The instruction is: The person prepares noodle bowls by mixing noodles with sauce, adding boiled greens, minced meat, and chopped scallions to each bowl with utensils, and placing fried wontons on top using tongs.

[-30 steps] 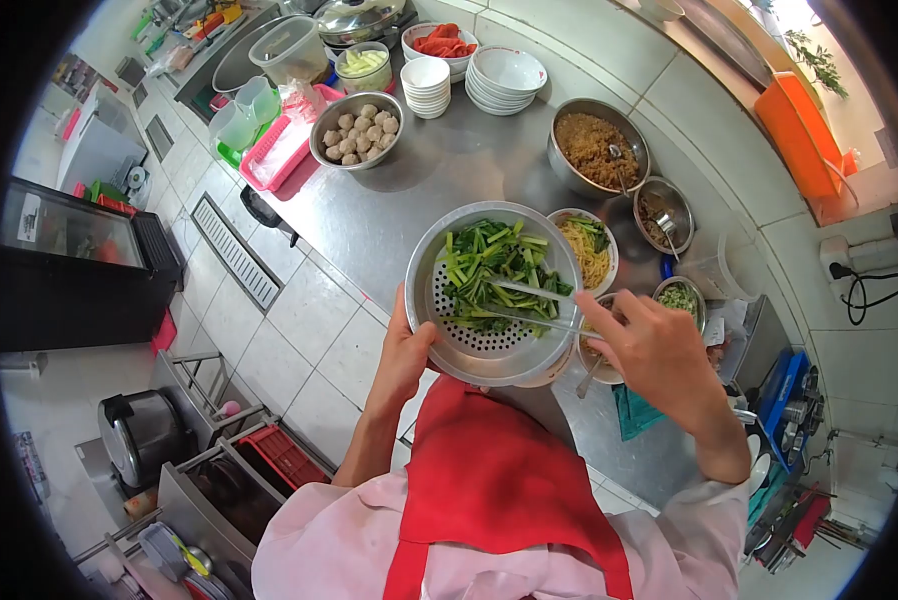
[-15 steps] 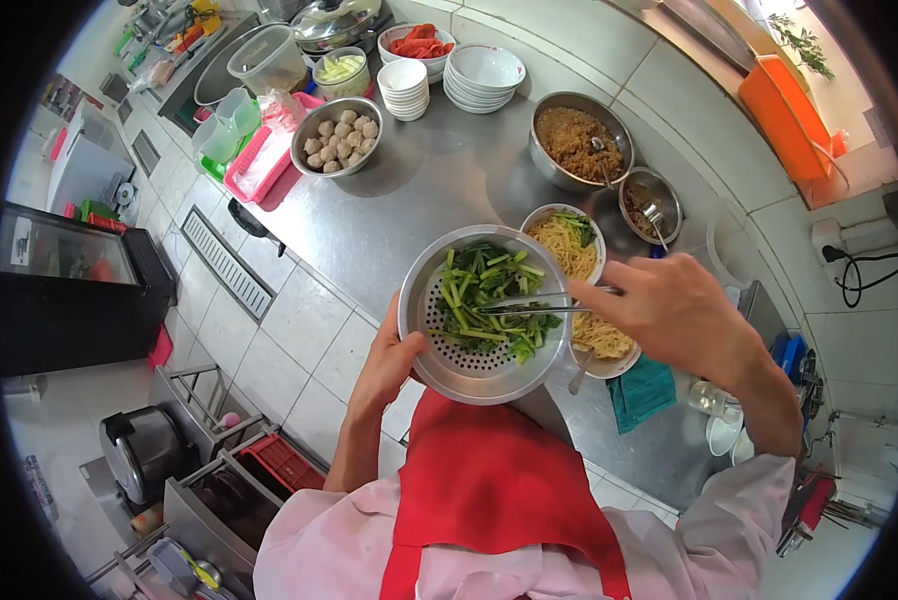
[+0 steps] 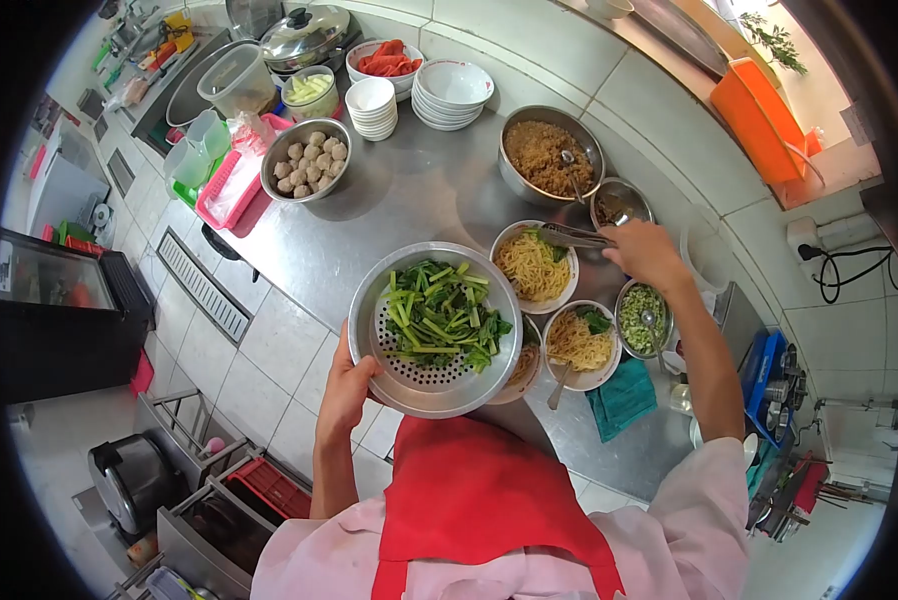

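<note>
Steel in the head view: a colander [image 3: 365, 312] of cut greens [image 3: 439, 312] is held over the counter's [image 3: 399, 190] front edge. The left hand [image 3: 352, 387] grips its rim, thumb on top, other fingers mostly hidden. The right hand [image 3: 647, 252] is closed around tongs [image 3: 577, 236], their tips at the farther noodle bowl [image 3: 500, 243]; whether they touch its leaves I cannot tell. A nearer noodle bowl [image 3: 610, 368] stands beside a teal cloth [image 3: 624, 398]. Meatballs [image 3: 311, 163] sit toward the counter's left end.
</note>
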### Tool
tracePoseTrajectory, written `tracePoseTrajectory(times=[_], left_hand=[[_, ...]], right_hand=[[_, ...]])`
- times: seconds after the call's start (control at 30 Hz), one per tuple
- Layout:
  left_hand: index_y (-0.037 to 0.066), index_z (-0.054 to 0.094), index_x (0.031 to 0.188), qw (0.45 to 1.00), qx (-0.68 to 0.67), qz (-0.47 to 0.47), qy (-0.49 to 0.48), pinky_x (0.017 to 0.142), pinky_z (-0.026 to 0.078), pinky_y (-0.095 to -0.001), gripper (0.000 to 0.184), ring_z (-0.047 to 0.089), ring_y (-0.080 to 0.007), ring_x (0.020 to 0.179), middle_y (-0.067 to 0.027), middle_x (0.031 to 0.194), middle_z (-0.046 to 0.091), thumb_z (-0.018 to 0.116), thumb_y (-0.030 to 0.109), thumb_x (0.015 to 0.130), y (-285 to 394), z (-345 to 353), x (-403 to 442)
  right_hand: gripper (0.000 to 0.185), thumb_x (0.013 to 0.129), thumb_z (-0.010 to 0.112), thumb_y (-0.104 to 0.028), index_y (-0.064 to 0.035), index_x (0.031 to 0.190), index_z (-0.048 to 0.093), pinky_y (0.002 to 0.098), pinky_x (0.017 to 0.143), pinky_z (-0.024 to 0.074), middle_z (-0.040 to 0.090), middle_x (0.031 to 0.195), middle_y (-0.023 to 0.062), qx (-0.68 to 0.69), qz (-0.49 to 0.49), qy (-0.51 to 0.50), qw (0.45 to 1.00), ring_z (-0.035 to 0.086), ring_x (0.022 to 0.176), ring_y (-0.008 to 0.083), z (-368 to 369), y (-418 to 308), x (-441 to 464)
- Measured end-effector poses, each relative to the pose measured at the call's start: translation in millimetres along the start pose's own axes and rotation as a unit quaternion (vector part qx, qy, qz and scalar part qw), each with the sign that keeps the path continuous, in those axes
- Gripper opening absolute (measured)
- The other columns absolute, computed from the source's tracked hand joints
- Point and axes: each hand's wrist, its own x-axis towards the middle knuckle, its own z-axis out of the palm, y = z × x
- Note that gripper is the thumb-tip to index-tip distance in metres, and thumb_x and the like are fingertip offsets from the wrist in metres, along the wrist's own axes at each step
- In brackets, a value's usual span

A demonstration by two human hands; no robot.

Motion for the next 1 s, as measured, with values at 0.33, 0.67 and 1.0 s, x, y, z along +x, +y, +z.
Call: tracePoseTrajectory(times=[0.33, 0.67, 1.0], left_hand=[[0.013, 0.032, 0.141, 1.000, 0.008, 0.004, 0.023, 0.050, 0.050, -0.0264, 0.072, 0.059, -0.0136, 0.075, -0.0077, 0.101, 0.057, 0.043, -0.001, 0.071, 2.5, 0.8, 2.6], [0.011, 0.032, 0.140, 1.000, -0.010, -0.007, 0.018, 0.059, 0.051, -0.0267, 0.072, 0.058, -0.0143, 0.081, -0.0075, 0.103, 0.056, 0.043, -0.002, 0.070, 5.5, 5.1, -0.8], [0.007, 0.032, 0.135, 0.987, -0.006, -0.029, -0.156, 0.064, 0.060, -0.0294, 0.064, 0.061, -0.0214, 0.095, -0.0128, 0.112, 0.055, 0.042, -0.002, 0.072, 17.7, 37.5, 3.7]], right_hand=[[0.034, 0.081, 0.067, -0.022, -0.0096, 0.113, 0.063, 0.0448, 0.076, 0.0496, 0.066, 0.089, 0.0176, 0.004, 0.009, -0.016, 1.000, 0.063, 0.086, 0.0344, -26.6, -0.6, -6.9], [0.026, 0.080, 0.068, -0.024, -0.0065, 0.099, 0.065, 0.0441, 0.073, 0.0513, 0.067, 0.084, 0.0178, -0.030, 0.015, -0.045, 0.998, 0.064, 0.081, 0.0345, 13.7, -21.2, -30.4], [0.048, 0.080, 0.070, -0.026, -0.0050, 0.121, 0.058, 0.0389, 0.064, 0.0477, 0.065, 0.081, 0.0181, 0.339, 0.105, 0.198, 0.914, 0.063, 0.071, 0.0328, -28.4, -104.5, -200.0]])
